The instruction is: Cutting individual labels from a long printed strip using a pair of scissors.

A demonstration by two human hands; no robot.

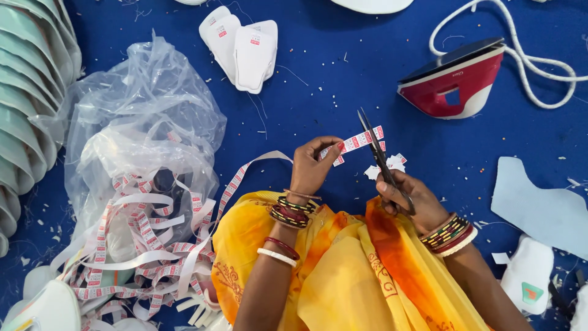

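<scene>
A red iron [456,83] with white cord [520,58] — also white insoles [245,49] and a plastic bag [144,122] on the blue floor [324,73].

White-red label tape [358,141], dark scissors [381,160], blue cloth [318,79], red-white iron [456,83]

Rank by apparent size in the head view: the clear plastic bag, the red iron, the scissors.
1. clear plastic bag
2. red iron
3. scissors, in the right hand, nearer the camera, yet plainly smallest.
</scene>
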